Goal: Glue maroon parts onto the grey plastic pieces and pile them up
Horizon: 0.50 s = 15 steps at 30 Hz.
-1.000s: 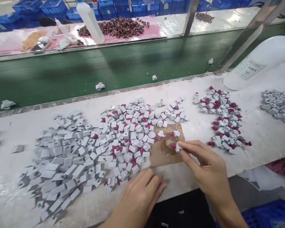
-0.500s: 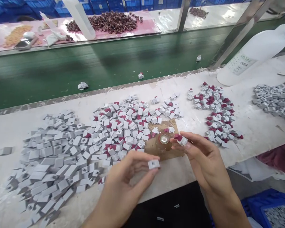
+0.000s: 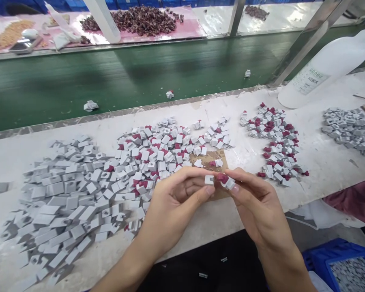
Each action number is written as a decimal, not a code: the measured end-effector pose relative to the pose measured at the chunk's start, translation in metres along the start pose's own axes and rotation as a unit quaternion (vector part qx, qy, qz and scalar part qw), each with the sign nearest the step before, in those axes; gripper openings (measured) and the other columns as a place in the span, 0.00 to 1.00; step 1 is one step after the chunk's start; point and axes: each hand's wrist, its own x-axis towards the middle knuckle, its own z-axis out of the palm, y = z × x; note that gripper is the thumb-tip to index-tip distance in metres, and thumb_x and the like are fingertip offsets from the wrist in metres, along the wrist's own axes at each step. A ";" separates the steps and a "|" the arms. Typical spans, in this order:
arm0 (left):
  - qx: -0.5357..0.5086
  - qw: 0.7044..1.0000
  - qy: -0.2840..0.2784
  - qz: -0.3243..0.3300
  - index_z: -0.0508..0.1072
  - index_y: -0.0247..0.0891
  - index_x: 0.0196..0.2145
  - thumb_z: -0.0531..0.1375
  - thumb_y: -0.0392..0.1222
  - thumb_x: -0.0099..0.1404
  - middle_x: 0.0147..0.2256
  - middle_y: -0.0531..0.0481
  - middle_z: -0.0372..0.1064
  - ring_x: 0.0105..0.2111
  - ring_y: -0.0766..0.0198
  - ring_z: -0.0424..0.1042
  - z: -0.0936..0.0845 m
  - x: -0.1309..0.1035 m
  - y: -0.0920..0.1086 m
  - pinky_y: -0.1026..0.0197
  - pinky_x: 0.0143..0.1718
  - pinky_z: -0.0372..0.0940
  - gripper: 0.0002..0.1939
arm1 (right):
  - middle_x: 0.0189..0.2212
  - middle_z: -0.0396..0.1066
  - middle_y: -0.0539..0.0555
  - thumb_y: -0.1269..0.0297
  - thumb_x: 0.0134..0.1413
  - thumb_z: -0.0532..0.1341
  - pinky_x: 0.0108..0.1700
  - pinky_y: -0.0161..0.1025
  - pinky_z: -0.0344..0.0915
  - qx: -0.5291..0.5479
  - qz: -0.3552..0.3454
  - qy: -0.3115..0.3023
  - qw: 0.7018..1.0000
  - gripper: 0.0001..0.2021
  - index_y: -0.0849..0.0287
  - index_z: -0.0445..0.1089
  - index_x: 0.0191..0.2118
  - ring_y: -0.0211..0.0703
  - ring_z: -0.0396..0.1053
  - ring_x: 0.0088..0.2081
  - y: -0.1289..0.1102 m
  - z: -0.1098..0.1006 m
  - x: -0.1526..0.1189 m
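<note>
Between thumb and fingertips, my left hand (image 3: 173, 207) pinches a small grey plastic block (image 3: 209, 179) with a hole or slot in its side. My right hand (image 3: 258, 202) grips a grey-and-maroon plastic piece (image 3: 228, 181), its maroon end turned toward the block. The two parts are close together over a brown board (image 3: 207, 157); whether they touch I cannot tell. Two small pieces lie on the board, one of them a grey-and-maroon piece (image 3: 216, 163). Left of my hands spreads a heap of plain grey blocks (image 3: 61, 194), merging into a pile of grey-and-maroon pieces (image 3: 158, 150).
More grey-and-maroon pieces (image 3: 276, 142) lie to the right, beside a grey pile (image 3: 349, 129). A large white bottle (image 3: 322, 69) stands at the back right. A green conveyor belt (image 3: 134, 81) carries several pieces behind the table. A blue bin (image 3: 319, 259) sits lower right.
My left hand has moved up and right, bringing the grey block beside the piece in my right hand. The pieces on the conveyor belt have shifted left.
</note>
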 end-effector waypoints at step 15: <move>0.142 0.987 0.003 0.069 0.89 0.53 0.46 0.75 0.40 0.72 0.40 0.52 0.84 0.39 0.61 0.85 -0.035 -0.011 0.021 0.64 0.41 0.83 0.07 | 0.42 0.84 0.52 0.65 0.72 0.73 0.49 0.42 0.84 -0.103 0.023 -0.152 0.983 0.11 0.42 0.90 0.53 0.45 0.84 0.46 -0.031 0.018 0.024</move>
